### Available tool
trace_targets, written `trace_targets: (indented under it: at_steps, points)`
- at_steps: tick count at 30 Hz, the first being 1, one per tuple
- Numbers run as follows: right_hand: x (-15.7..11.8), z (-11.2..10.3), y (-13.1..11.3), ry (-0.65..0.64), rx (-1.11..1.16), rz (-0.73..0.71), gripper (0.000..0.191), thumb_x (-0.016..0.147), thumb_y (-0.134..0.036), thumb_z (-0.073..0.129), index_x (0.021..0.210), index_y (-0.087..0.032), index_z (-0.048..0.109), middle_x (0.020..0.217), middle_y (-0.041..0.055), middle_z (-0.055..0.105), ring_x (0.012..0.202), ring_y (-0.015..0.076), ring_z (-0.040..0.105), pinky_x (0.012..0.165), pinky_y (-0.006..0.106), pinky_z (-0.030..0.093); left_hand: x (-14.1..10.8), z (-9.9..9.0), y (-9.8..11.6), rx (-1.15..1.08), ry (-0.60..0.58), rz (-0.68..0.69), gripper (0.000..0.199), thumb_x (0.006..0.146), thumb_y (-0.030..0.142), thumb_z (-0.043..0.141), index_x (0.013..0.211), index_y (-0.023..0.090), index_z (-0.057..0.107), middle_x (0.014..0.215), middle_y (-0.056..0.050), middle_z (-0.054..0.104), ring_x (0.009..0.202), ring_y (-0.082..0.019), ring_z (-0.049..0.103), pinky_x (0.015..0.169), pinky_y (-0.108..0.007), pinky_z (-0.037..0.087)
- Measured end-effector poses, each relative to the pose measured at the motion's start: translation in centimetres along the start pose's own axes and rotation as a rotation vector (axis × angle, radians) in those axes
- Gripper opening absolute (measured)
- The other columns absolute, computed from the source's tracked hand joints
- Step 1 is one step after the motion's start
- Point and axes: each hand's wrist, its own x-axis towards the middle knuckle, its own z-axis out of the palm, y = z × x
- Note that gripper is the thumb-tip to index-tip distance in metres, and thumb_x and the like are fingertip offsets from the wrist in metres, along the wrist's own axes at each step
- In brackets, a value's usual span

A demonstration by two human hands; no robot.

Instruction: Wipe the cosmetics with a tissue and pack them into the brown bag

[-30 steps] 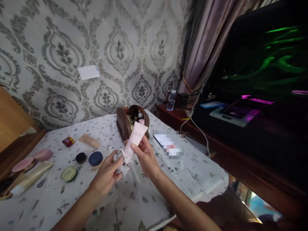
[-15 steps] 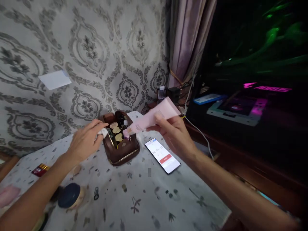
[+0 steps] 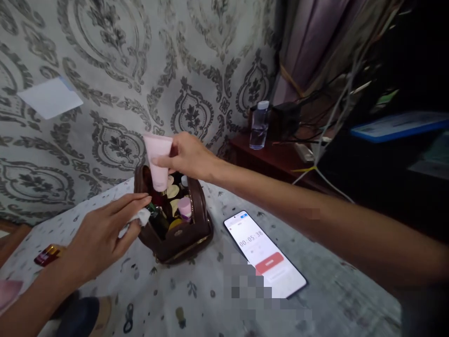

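Observation:
A pink squeeze tube [image 3: 157,161] is gripped in my right hand [image 3: 187,154], its narrow end pointing down over the back left of the brown cosmetic bag [image 3: 189,241]. The bag stands unzipped, packed with several bottles and jars, among them a lilac-capped container [image 3: 184,207]. My left hand [image 3: 105,229] is closed on a crumpled white tissue [image 3: 141,217], its fingertips at the bag's left rim beside a dark green item. Whether those fingertips touch the bag, I cannot tell.
A phone [image 3: 270,257] showing a timer lies right of the bag. Left are a red-and-gold packet [image 3: 49,254], a dark blue-lidded jar [image 3: 79,318] and something pink [image 3: 9,294]. A clear bottle [image 3: 258,126] and cables stand behind, on a reddish-brown surface.
My right hand has carried the pink tube leftward, turning it from slanted to nearly upright over the bag's back left. My left hand stays by the bag's left side. The view has shifted closer.

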Motion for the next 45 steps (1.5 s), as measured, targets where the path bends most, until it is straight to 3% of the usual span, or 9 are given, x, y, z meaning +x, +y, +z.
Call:
trace_targets:
  at_steps: [4,8,11,16,23,28,34,41,45]
  points:
    - [0.7,1.4,-0.7,-0.289,-0.54,-0.114,0.019,0.067,-0.017,0.076,0.063,-0.012,0.058,0.064,-0.0034,0.055,0.092,0.0217,0.065,0.075,0.027,0.05,-0.2,0.0,0.1,-0.03,-0.01,-0.003,0.037,0.091,0.026,0.049,0.122,0.033,0.066,0.122,-0.005,0.072,0.032,-0.008,0.045,0.036,-0.028,0.039]
    - [0.5,3.2,-2.1,-0.327,-0.851,-0.067,0.016,0.073,-0.017,0.072,0.065,-0.012,0.059,0.066,-0.0033,0.057,0.09,0.0203,0.067,0.076,0.026,0.051,-0.6,0.0,0.0,-0.048,-0.057,-0.055,0.038,0.092,0.027,0.046,0.125,0.033,0.064,0.128,-0.006,0.069,0.041,-0.01,0.054,0.042,-0.027,0.046]
    - [-0.1,4.4,-3.0,-0.354,-0.98,0.068,0.012,0.073,-0.013,0.073,0.07,-0.013,0.061,0.068,-0.0009,0.062,0.079,0.0181,0.069,0.069,0.023,0.053,-0.7,0.1,0.0,-0.017,-0.104,-0.08,0.039,0.093,0.022,0.045,0.127,0.031,0.06,0.133,-0.006,0.065,0.065,-0.015,0.069,0.055,-0.027,0.054]
    - [-0.9,5.2,-3.4,-0.376,-1.005,0.254,0.008,0.076,-0.012,0.073,0.078,-0.013,0.066,0.066,0.0006,0.066,0.067,0.0159,0.069,0.06,0.02,0.057,-0.7,0.2,0.2,0.011,-0.078,-0.036,0.037,0.093,0.019,0.043,0.126,0.025,0.059,0.13,-0.009,0.065,0.104,-0.025,0.071,0.078,-0.032,0.059]
    - [-0.8,5.1,-2.0,-0.389,-0.984,0.338,0.01,0.074,-0.011,0.077,0.078,-0.012,0.068,0.063,0.0,0.067,0.063,0.0139,0.068,0.057,0.019,0.059,-0.9,0.6,-0.2,-0.037,-0.062,-0.04,0.036,0.095,0.022,0.042,0.127,0.027,0.058,0.132,-0.008,0.064,0.088,-0.021,0.073,0.067,-0.031,0.059]
    - [-0.8,4.4,-2.4,-0.372,-0.91,0.339,0.01,0.076,-0.009,0.076,0.076,-0.013,0.067,0.066,0.0012,0.067,0.065,0.0144,0.069,0.06,0.022,0.062,-0.9,0.7,-0.1,-0.002,-0.051,0.013,0.036,0.097,0.018,0.041,0.13,0.019,0.056,0.132,-0.013,0.063,0.112,-0.027,0.067,0.082,-0.036,0.057]
    - [-2.6,2.4,-5.4,-0.341,-0.691,0.33,0.009,0.084,-0.013,0.071,0.076,-0.012,0.067,0.077,0.0031,0.071,0.076,0.0154,0.071,0.068,0.023,0.062,-1.0,1.1,-0.1,0.007,-0.043,0.006,0.037,0.097,0.017,0.039,0.129,0.015,0.057,0.132,-0.013,0.063,0.116,-0.027,0.064,0.089,-0.036,0.056]
    - [-5.1,2.6,-4.7,-0.54,-0.66,0.393,0.023,0.086,-0.036,0.071,0.081,-0.013,0.07,0.07,0.0004,0.067,0.064,0.0121,0.065,0.058,0.022,0.054,-1.3,1.4,-0.3,-0.025,-0.049,-0.04,0.039,0.098,0.02,0.037,0.132,0.018,0.056,0.133,-0.01,0.062,0.115,-0.025,0.063,0.088,-0.034,0.056]
    - [-5.9,3.5,-3.1,-0.619,-0.822,0.372,0.023,0.085,-0.033,0.069,0.069,-0.016,0.067,0.061,-0.0043,0.057,0.056,0.0083,0.055,0.053,0.02,0.042,-1.5,1.2,-0.4,-0.058,-0.071,-0.056,0.04,0.098,0.021,0.036,0.132,0.018,0.056,0.135,-0.01,0.06,0.115,-0.025,0.063,0.086,-0.033,0.056]
